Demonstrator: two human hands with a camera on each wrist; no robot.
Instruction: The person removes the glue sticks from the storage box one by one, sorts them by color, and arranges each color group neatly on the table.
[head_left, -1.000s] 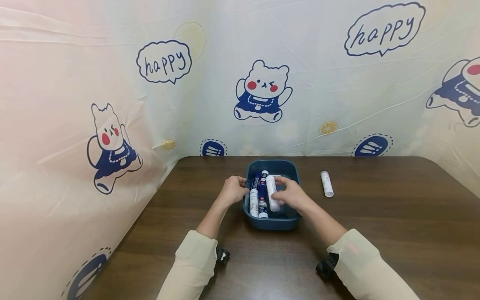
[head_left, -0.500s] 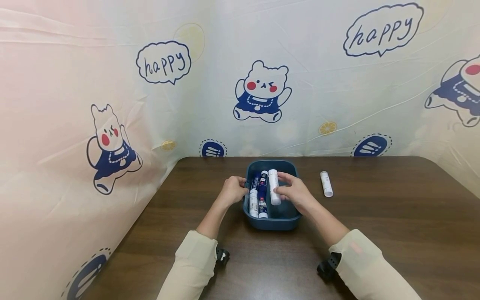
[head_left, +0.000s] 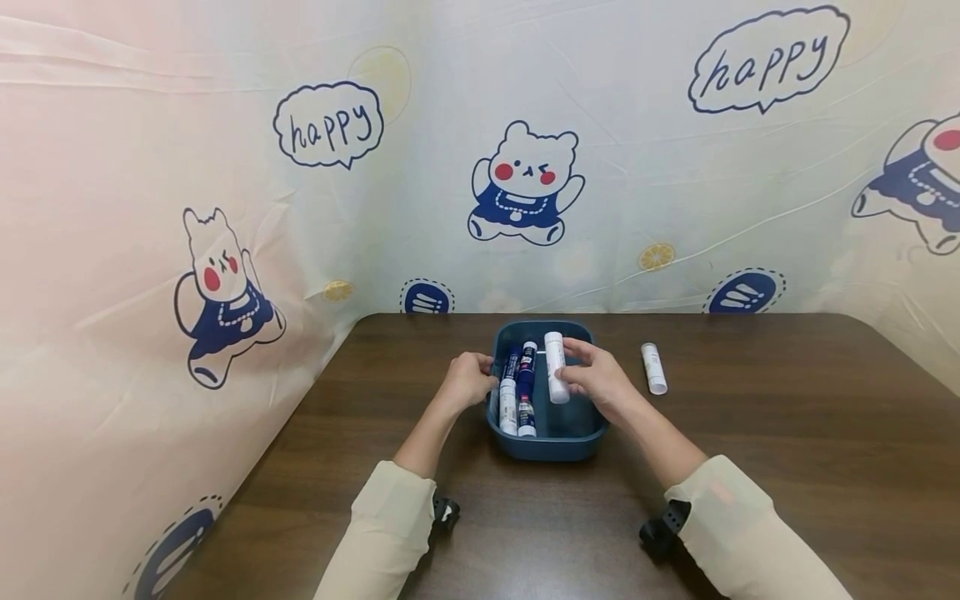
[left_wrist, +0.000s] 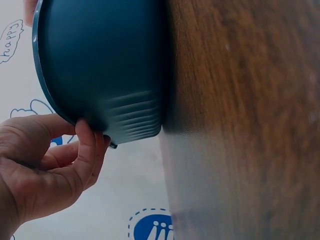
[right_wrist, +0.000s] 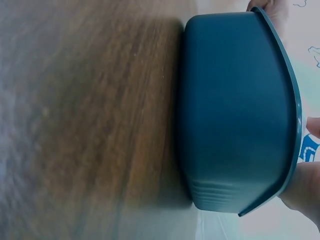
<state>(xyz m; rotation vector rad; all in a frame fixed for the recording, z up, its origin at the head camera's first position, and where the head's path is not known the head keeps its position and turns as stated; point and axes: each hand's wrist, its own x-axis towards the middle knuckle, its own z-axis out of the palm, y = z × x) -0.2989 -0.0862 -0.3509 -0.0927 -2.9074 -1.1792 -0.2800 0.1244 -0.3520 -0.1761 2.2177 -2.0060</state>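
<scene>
A dark teal plastic bin [head_left: 546, 450] stands on the table. My left hand [head_left: 467, 380] pinches its left rim; the left wrist view shows thumb and fingers on either side of the rim [left_wrist: 42, 75]. With thumb and fingertips, my right hand [head_left: 598, 379] holds a white glue stick [head_left: 557, 368], tilted, over the bin's right half. Along the bin's left side lie several glue sticks, among them a white-and-navy one [head_left: 507, 404] and a navy one with a white cap [head_left: 527, 417]. In the right wrist view, the bin's wall hides the held stick.
Another white glue stick [head_left: 654, 368] lies on the brown wooden table [head_left: 780, 417], right of the bin. A printed curtain [head_left: 615, 183] hangs behind the table's far edge and along its left side.
My right hand has lifted the white glue stick from among the others in the bin and moved it slightly up and to the right. The left hand has stayed on the rim.
</scene>
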